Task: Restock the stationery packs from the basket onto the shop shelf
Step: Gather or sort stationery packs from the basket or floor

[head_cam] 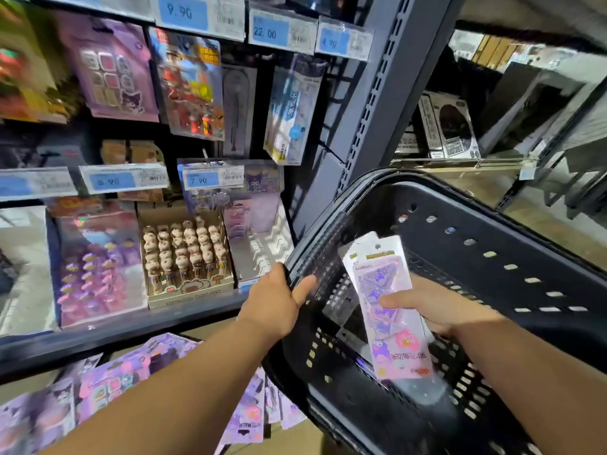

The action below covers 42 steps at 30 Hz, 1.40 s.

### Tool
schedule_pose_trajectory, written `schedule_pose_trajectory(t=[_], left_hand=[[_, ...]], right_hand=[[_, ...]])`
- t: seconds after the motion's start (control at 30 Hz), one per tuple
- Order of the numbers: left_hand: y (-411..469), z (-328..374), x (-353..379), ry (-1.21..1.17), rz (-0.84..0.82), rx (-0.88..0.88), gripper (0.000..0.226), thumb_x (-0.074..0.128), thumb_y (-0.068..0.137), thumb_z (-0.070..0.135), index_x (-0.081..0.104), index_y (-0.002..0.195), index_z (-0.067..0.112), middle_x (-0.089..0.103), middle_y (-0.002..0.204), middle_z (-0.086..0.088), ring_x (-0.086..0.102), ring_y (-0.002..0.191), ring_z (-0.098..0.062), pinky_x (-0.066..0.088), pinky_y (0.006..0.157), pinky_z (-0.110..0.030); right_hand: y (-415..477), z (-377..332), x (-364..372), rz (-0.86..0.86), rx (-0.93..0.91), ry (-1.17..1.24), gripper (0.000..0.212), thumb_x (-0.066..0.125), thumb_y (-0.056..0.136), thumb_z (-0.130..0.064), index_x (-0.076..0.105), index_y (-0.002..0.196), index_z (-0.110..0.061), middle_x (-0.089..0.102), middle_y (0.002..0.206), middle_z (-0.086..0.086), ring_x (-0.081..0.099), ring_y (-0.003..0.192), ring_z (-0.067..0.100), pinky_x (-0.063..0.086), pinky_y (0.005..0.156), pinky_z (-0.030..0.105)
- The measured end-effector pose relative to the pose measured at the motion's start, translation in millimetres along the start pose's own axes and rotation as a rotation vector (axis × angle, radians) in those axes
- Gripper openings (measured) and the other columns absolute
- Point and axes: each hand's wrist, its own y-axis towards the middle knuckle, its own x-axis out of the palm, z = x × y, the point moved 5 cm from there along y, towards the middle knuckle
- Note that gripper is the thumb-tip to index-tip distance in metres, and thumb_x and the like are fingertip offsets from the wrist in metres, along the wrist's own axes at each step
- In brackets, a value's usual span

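The basket (460, 224) is black moulded plastic, matt with a dull sheen on its perforated walls, and its handle (325, 244) is finely ribbed. The stationery pack (392, 323) is a glossy clear plastic blister over smooth printed card that catches the light. The shelf upright (377, 93) is dark painted metal with a smooth satin finish, the price strips (282, 31) are shiny clear plastic over paper labels, and the pen box (190, 297) is matt printed cardboard.

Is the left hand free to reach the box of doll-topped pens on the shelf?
Probably not yet: the left hand grips the basket rim. Letting go, nothing stands between it and the pen box nearby.
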Motion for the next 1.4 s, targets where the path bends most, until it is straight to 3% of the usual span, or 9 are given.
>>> schedule_pose_trajectory(t=[0.17,0.3,0.47,0.73,0.87,0.97,1.07,1.23,1.4], left_hand=[[4,0,-8,-0.036,-0.020,0.043,0.049,0.044,0.089,0.063,0.040,0.096,0.014,0.059,0.094,-0.006,0.054,0.088,-0.027,0.044,0.078,-0.042],[0,-6,-11,-0.076,-0.054,0.055,0.047,0.047,0.089,0.061,0.041,0.101,0.016,0.057,0.100,-0.002,0.054,0.095,-0.025,0.043,0.085,-0.040],[-4,-20,-5,-0.233,-0.107,0.063,0.072,0.047,0.087,0.065,0.031,0.141,0.020,0.044,0.135,0.010,0.043,0.129,-0.015,0.032,0.109,-0.035],[-37,-59,2,-0.453,-0.154,-0.262,0.070,0.030,0.087,0.073,0.038,0.136,0.024,0.052,0.132,-0.002,0.047,0.125,-0.023,0.037,0.108,-0.039],[-44,-48,1,-0.389,-0.203,-0.233,0.050,0.025,0.099,0.056,0.037,0.130,0.019,0.051,0.119,0.001,0.046,0.109,-0.015,0.031,0.092,-0.022],[-38,-37,2,-0.333,-0.231,-0.240,0.058,0.024,0.098,0.058,0.035,0.131,0.012,0.052,0.132,-0.011,0.049,0.117,-0.024,0.034,0.097,-0.029],[-28,-23,6,-0.318,-0.234,-0.245,0.062,0.026,0.095,0.062,0.037,0.127,0.010,0.051,0.134,-0.018,0.049,0.123,-0.033,0.036,0.106,-0.042],[-16,-3,9,-0.314,-0.233,-0.248,0.075,0.027,0.094,0.066,0.025,0.144,0.010,0.045,0.143,-0.016,0.043,0.131,-0.033,0.030,0.111,-0.042],[-5,-5,8,-0.270,-0.193,-0.237,0.077,0.028,0.093,0.066,0.025,0.146,0.010,0.044,0.145,-0.015,0.042,0.133,-0.032,0.029,0.112,-0.039]], right_hand=[[-4,-19,-14,-0.015,-0.077,0.169,0.076,0.094,0.044,-0.022,0.064,0.112,-0.006,0.069,0.107,0.022,0.069,0.094,0.035,0.056,0.080,0.044],[-10,-29,-15,-0.060,-0.112,0.186,0.086,0.095,0.045,-0.027,0.060,0.120,-0.006,0.065,0.115,0.025,0.066,0.101,0.039,0.055,0.082,0.046],[-10,-28,-8,-0.019,-0.106,0.226,0.096,0.097,0.038,-0.027,0.058,0.121,-0.001,0.062,0.118,0.029,0.063,0.104,0.042,0.050,0.091,0.055],[-26,-38,6,-0.024,-0.161,0.233,0.082,0.097,0.040,-0.028,0.066,0.113,-0.007,0.064,0.116,0.027,0.062,0.107,0.044,0.049,0.093,0.055],[-21,-56,18,0.088,-0.202,0.152,0.070,0.087,0.052,-0.019,0.062,0.117,-0.007,0.070,0.107,0.020,0.068,0.097,0.036,0.052,0.088,0.049],[-12,-73,28,0.134,-0.221,0.155,0.050,0.075,0.059,-0.015,0.064,0.108,-0.012,0.074,0.095,0.013,0.072,0.085,0.029,0.056,0.076,0.042],[-6,-82,29,0.158,-0.256,0.192,0.057,0.082,0.052,-0.017,0.064,0.106,-0.013,0.074,0.091,0.011,0.072,0.082,0.026,0.058,0.070,0.038],[3,-89,18,0.213,-0.301,0.229,0.086,0.095,0.026,-0.030,0.066,0.106,-0.015,0.074,0.097,0.011,0.071,0.089,0.028,0.056,0.079,0.043],[16,-103,20,0.218,-0.347,0.229,0.048,0.071,0.062,-0.012,0.063,0.110,-0.015,0.074,0.098,0.008,0.070,0.092,0.027,0.053,0.085,0.043]])
